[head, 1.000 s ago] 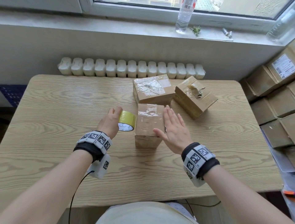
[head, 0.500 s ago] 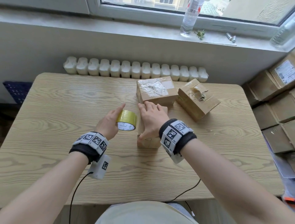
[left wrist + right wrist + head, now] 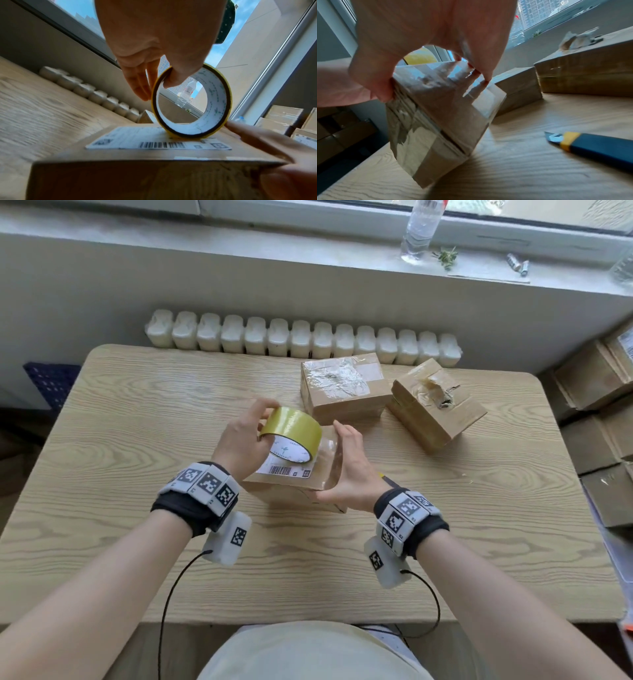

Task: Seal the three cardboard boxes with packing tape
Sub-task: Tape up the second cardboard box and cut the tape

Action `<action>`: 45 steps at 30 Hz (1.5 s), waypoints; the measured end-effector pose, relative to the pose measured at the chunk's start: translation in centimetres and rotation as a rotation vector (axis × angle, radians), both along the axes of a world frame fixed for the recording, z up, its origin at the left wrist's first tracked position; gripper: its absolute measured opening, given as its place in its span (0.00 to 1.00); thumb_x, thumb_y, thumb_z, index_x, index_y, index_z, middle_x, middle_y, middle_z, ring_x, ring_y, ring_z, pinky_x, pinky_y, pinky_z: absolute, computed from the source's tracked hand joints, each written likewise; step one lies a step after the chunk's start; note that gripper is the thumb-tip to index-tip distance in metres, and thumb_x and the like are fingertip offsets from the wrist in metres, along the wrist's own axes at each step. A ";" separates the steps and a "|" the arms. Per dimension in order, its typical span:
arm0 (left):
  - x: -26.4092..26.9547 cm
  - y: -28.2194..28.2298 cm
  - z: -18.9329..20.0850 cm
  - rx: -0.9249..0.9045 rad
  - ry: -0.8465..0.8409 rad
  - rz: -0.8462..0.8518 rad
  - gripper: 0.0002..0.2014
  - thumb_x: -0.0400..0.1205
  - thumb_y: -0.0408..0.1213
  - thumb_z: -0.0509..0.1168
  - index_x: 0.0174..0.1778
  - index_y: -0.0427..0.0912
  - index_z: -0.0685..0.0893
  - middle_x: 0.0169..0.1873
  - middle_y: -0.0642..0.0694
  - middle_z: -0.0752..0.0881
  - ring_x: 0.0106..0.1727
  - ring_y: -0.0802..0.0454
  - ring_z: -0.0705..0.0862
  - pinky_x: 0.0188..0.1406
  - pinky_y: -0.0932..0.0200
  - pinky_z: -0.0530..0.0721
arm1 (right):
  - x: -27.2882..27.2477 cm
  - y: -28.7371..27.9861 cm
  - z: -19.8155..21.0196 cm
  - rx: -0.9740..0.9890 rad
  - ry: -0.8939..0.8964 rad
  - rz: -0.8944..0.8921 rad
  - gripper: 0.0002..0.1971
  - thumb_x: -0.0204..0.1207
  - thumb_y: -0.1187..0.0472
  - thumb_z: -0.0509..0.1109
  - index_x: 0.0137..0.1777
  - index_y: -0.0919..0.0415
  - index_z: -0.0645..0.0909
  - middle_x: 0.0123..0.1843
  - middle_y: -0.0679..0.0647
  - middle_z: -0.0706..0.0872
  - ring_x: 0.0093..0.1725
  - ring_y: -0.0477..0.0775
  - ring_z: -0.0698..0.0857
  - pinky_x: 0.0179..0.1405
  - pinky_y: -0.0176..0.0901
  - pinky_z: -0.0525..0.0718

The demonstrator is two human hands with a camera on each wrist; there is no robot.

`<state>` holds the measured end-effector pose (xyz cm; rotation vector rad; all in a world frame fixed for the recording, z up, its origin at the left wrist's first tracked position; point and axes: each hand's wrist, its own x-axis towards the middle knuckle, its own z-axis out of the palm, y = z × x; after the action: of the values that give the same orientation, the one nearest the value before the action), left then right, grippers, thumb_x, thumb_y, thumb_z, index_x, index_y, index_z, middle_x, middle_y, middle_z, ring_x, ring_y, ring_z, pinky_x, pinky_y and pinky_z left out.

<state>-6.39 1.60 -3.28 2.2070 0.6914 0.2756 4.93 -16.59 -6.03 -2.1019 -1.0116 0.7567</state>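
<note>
Pale wood surface [image 3: 102,440] under a window. Left hand [image 3: 239,440]: thumb through the core, fingers outside, pinching the tape roll [image 3: 291,433] just above the near box [image 3: 291,484]. Right hand [image 3: 349,470]: fingers and thumb clamped on that box's right side, tilted, label up. Two more boxes [image 3: 346,385] [image 3: 435,402] farther right, closed, contents hidden. Knife [image 3: 590,146] beside. Step judged: first box being set up; next needed, finding the tape's free end.
</note>
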 end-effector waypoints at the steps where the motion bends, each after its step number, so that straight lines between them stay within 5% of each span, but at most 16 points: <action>1: 0.4 -0.7 -0.3 -0.026 0.016 -0.025 0.21 0.78 0.26 0.63 0.65 0.48 0.75 0.52 0.49 0.82 0.48 0.48 0.82 0.50 0.52 0.82 | 0.1 -0.7 -0.4 -0.023 0.014 -0.005 0.68 0.45 0.37 0.77 0.83 0.58 0.43 0.80 0.53 0.50 0.79 0.42 0.51 0.78 0.43 0.60; 6: 1.8 -4.3 -2.3 -0.018 0.122 -0.176 0.23 0.75 0.22 0.64 0.66 0.44 0.77 0.52 0.48 0.80 0.51 0.51 0.79 0.53 0.53 0.81 | 0.5 -3.9 -3.8 -0.171 0.059 0.002 0.73 0.51 0.48 0.87 0.83 0.60 0.35 0.83 0.54 0.43 0.83 0.48 0.42 0.83 0.50 0.53; 9: 2.3 -5.6 -3.3 0.031 0.197 -0.178 0.23 0.76 0.26 0.63 0.65 0.50 0.75 0.50 0.57 0.77 0.52 0.48 0.81 0.53 0.48 0.82 | 0.6 -4.7 -5.0 -0.195 0.065 0.003 0.75 0.48 0.47 0.89 0.83 0.59 0.33 0.84 0.50 0.38 0.82 0.44 0.39 0.82 0.43 0.47; 12: 3.0 -6.5 -3.0 0.035 0.261 -0.114 0.22 0.79 0.25 0.60 0.69 0.47 0.73 0.48 0.55 0.74 0.45 0.50 0.76 0.42 0.67 0.69 | 0.5 -4.5 -5.3 -0.139 0.087 -0.023 0.76 0.45 0.48 0.89 0.83 0.61 0.36 0.84 0.49 0.35 0.81 0.41 0.36 0.78 0.36 0.42; 14: 3.2 -6.7 -2.8 0.046 0.297 -0.110 0.22 0.80 0.25 0.59 0.69 0.45 0.72 0.48 0.52 0.76 0.43 0.52 0.73 0.36 0.69 0.62 | 0.5 -4.1 -5.6 -0.113 0.065 -0.021 0.75 0.46 0.48 0.89 0.83 0.62 0.39 0.83 0.51 0.39 0.82 0.45 0.40 0.81 0.41 0.47; 16: 3.1 -6.7 -2.8 0.052 0.313 -0.114 0.22 0.79 0.26 0.60 0.68 0.46 0.72 0.46 0.53 0.76 0.45 0.49 0.75 0.38 0.64 0.67 | 0.7 -4.0 -5.8 -0.095 0.032 -0.022 0.71 0.47 0.51 0.89 0.83 0.64 0.43 0.82 0.55 0.46 0.82 0.50 0.47 0.82 0.45 0.52; 20: 2.6 -6.5 -1.9 0.135 0.299 -0.191 0.24 0.74 0.23 0.60 0.66 0.40 0.73 0.53 0.45 0.81 0.53 0.41 0.79 0.48 0.47 0.78 | 1.3 -4.2 -6.0 -0.066 -0.018 0.006 0.67 0.48 0.54 0.88 0.83 0.62 0.48 0.80 0.54 0.52 0.80 0.50 0.53 0.75 0.33 0.53; 26: 0.6 -3.4 -1.7 0.256 0.260 -0.159 0.28 0.69 0.20 0.63 0.61 0.50 0.71 0.57 0.43 0.78 0.44 0.37 0.81 0.36 0.49 0.78 | 2.3 -4.7 -5.7 -0.116 -0.052 0.044 0.66 0.49 0.51 0.86 0.83 0.60 0.47 0.79 0.48 0.50 0.80 0.50 0.55 0.74 0.35 0.58; 29: 0.9 -3.8 -2.6 0.175 0.224 -0.042 0.25 0.71 0.20 0.63 0.64 0.41 0.76 0.59 0.43 0.78 0.50 0.38 0.81 0.44 0.49 0.79 | 2.1 -4.7 -5.5 -0.133 -0.057 0.035 0.67 0.49 0.51 0.86 0.83 0.60 0.46 0.79 0.48 0.50 0.80 0.50 0.54 0.74 0.37 0.59; 36: 1.1 -3.2 -2.2 0.149 0.337 0.004 0.24 0.73 0.20 0.59 0.63 0.42 0.74 0.43 0.47 0.76 0.42 0.45 0.74 0.40 0.54 0.69 | 2.5 -5.2 -5.6 -0.107 -0.042 0.037 0.66 0.49 0.53 0.87 0.83 0.62 0.48 0.80 0.51 0.51 0.80 0.49 0.54 0.75 0.35 0.56; 45: -0.9 0.3 -1.1 0.357 0.317 -0.071 0.24 0.73 0.21 0.63 0.65 0.41 0.75 0.58 0.43 0.80 0.49 0.36 0.82 0.41 0.47 0.78 | 3.3 -5.4 -6.0 -0.123 -0.049 0.046 0.67 0.48 0.51 0.87 0.83 0.60 0.48 0.81 0.51 0.51 0.81 0.48 0.53 0.76 0.35 0.54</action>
<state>-7.30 1.93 -4.37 2.6456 0.7783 0.0099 8.27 -21.96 -12.00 -2.2187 -1.0678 0.8124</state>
